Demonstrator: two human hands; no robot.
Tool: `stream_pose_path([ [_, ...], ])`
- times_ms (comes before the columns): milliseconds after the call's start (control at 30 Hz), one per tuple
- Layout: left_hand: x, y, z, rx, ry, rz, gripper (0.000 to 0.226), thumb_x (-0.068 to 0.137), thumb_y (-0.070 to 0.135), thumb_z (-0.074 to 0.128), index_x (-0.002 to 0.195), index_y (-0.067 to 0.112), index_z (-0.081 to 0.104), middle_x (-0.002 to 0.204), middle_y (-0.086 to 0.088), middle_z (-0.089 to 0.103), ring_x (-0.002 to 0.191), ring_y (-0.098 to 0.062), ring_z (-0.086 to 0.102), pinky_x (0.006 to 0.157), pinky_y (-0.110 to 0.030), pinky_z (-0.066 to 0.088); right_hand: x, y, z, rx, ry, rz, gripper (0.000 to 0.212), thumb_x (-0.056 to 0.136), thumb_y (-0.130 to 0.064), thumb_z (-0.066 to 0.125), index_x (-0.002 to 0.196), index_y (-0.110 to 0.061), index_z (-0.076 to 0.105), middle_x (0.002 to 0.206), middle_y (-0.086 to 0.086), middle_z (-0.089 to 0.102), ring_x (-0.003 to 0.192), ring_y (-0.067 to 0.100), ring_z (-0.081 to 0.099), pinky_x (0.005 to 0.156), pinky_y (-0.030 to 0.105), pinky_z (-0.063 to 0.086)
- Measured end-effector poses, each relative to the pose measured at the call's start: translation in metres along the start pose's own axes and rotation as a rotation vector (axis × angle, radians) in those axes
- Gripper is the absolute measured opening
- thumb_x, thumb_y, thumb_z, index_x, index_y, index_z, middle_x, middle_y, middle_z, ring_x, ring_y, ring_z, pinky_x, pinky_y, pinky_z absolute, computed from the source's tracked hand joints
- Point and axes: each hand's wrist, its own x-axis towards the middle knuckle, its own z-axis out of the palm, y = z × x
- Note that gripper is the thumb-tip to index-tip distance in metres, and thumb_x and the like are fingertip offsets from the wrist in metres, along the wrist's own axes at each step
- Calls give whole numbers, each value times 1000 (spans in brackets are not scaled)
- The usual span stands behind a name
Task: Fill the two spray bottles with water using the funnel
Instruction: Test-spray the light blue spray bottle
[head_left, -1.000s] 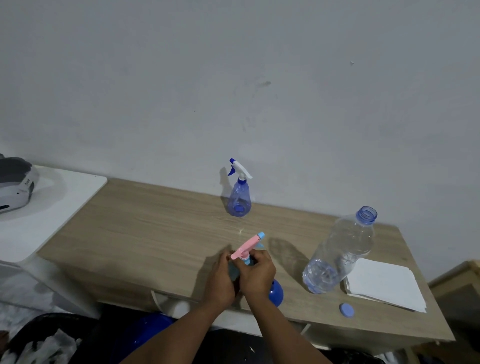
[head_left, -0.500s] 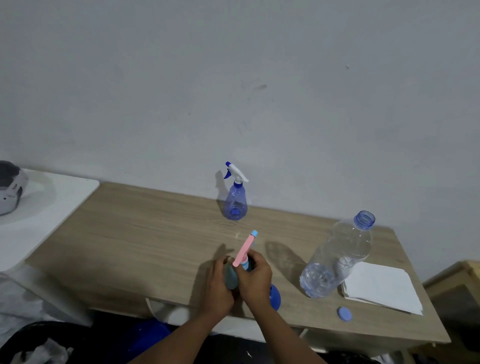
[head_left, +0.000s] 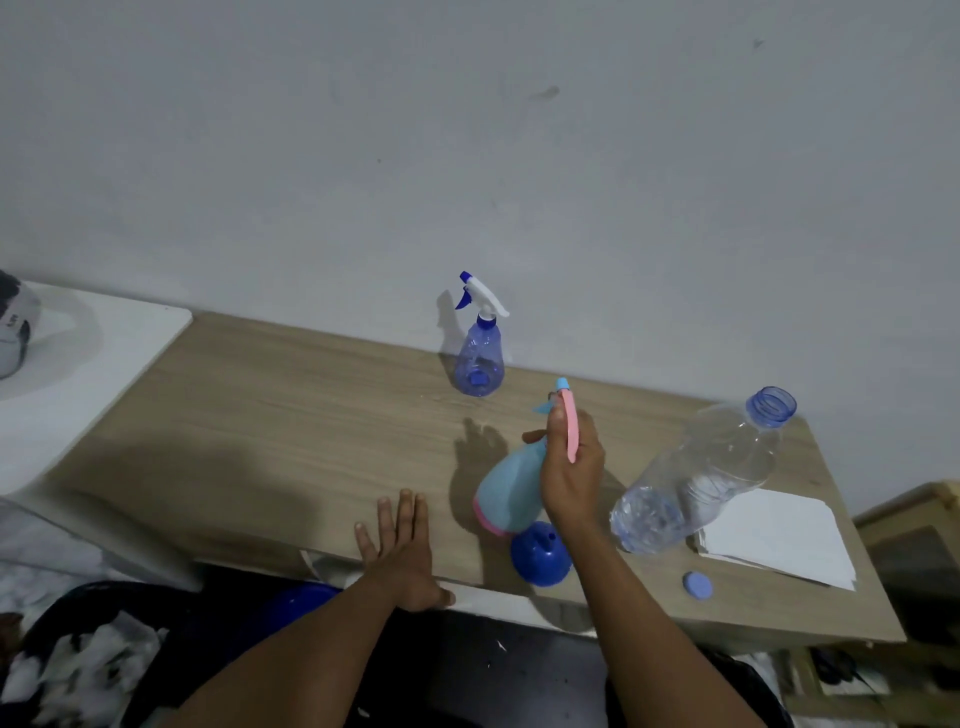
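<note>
Left hand (head_left: 408, 558) released light-blue spray bottle (head_left: 506, 493), now flat on table (head_left: 260, 415); right hand (head_left: 571, 478) grip clamped round neck.

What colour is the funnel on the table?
The funnel is blue; head view shows it.

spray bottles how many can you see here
2. A clear blue spray bottle stands at the back of the desk. A light blue spray bottle with a pink trigger is tilted, gripped by the right hand. None appears hidden.

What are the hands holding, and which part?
The right hand grips the pale blue spray bottle at its neck, under the pink sprayer. The left hand holds nothing.
</note>
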Motion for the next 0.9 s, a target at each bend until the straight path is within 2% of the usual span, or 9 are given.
stream_pose_path([
  [133, -2, 0, -3, 17, -31, 0, 146, 63, 65, 72, 139, 17, -43, 142, -3, -54, 130, -33, -49, 108, -64, -23, 10, -17, -11, 106, 24, -46, 28, 105, -43, 37, 108, -29, 61, 115, 4, 66, 79, 23, 75, 77, 38, 57],
  [233, -4, 1, -4, 8, -42, 0, 148, 60, 64, 73, 139, 18, -43, 142, -2, -55, 129, -32, -51, 108, -64, -23, 11, -30, -17, 111, 75, -7, 31, 106, -42, 35, 89, -47, 60, 113, 6, 67, 66, 29, 74, 71, 41, 54],
  [267, -5, 1, -5, 4, -47, -1, 148, 60, 64, 73, 139, 18, -43, 141, -2, -55, 128, -32, -51, 108, -63, -23, 11, -34, -20, 108, 68, -1, 33, 106, -41, 36, 85, -47, 60, 111, 5, 68, 64, 31, 73, 69, 42, 55],
  [333, -6, 1, -4, 3, -49, -3, 148, 59, 63, 74, 139, 19, -43, 141, -2, -56, 128, -32, -52, 108, -64, -23, 10, -40, -26, 89, -24, 22, 32, 106, -40, 39, 92, -26, 64, 108, 6, 70, 61, 35, 72, 63, 41, 56],
  [400, -7, 2, -6, 2, -58, -3, 149, 58, 63, 75, 139, 19, -43, 141, -2, -56, 128, -32, -52, 108, -64, -23, 9, -44, -32, 48, -155, 118, 44, 104, -41, 43, 94, -3, 63, 103, 14, 71, 62, 37, 70, 55, 35, 55],
  [467, -8, 2, -7, 3, -63, -2, 151, 57, 64, 75, 139, 19, -43, 141, -2, -56, 129, -32, -51, 108, -64, -23, 6, -43, -40, 8, -279, 257, 52, 101, -44, 49, 95, 6, 64, 98, 22, 71, 62, 37, 67, 51, 33, 55],
  [600, -8, 3, -7, 1, -72, -12, 153, 57, 63, 77, 137, 20, -46, 141, -1, -55, 129, -32, -51, 108, -64, -23, -7, -20, -59, -195, -415, 454, 52, 92, -56, 54, 94, -8, 73, 89, 14, 76, 73, 38, 71, 81, 52, 60],
  [733, -10, 4, -7, 21, -65, -25, 153, 57, 61, 79, 138, 18, -44, 141, -2, -56, 130, -33, -50, 108, -65, -23, -24, -10, -80, -163, -407, 583, 47, 94, -48, 55, 110, -5, 67, 95, 24, 72, 62, 41, 70, 65, 44, 60],
  [900, -10, 7, -7, 23, -51, -42, 154, 58, 61, 80, 140, 18, -42, 142, -2, -55, 132, -33, -48, 108, -64, -23, -33, 3, -89, -149, -394, 625, 48, 93, -50, 55, 116, -9, 65, 93, 22, 74, 65, 43, 72, 63, 40, 59],
])
